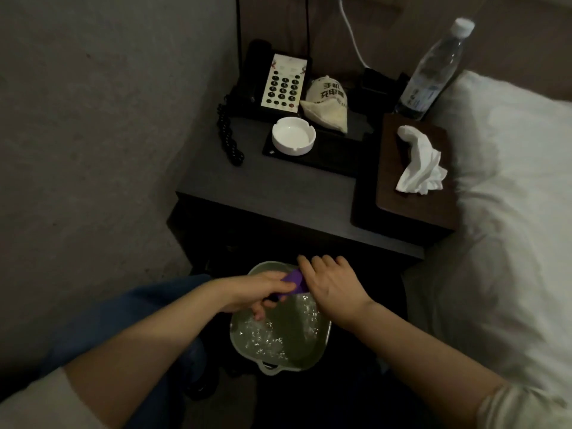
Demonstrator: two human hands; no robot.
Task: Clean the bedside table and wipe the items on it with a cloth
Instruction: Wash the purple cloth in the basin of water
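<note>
Low in the middle of the frame, both hands meet over a pale green basin [312,345] of rippling water on the dark floor. The left hand [260,292] has its fingers curled round a purple cloth [292,281], thumb laid on top. The right hand [332,284] grips the cloth's other end from above, knuckles up.

Just above them stands the dark bedside table [272,187]. At its upper left sits a black telephone [280,83] with a pale keypad, its coiled cord hanging over the left edge. In front of it a white ashtray [293,135] rests on a black tray [325,156], with a cream cloth pouch [326,103] just beside it. On the right side is a brown tissue box [399,196] with a white tissue [419,159] pulled out. Behind the box stands a clear water bottle [433,72], and a white pillow [510,156] fills the right of the frame.
</note>
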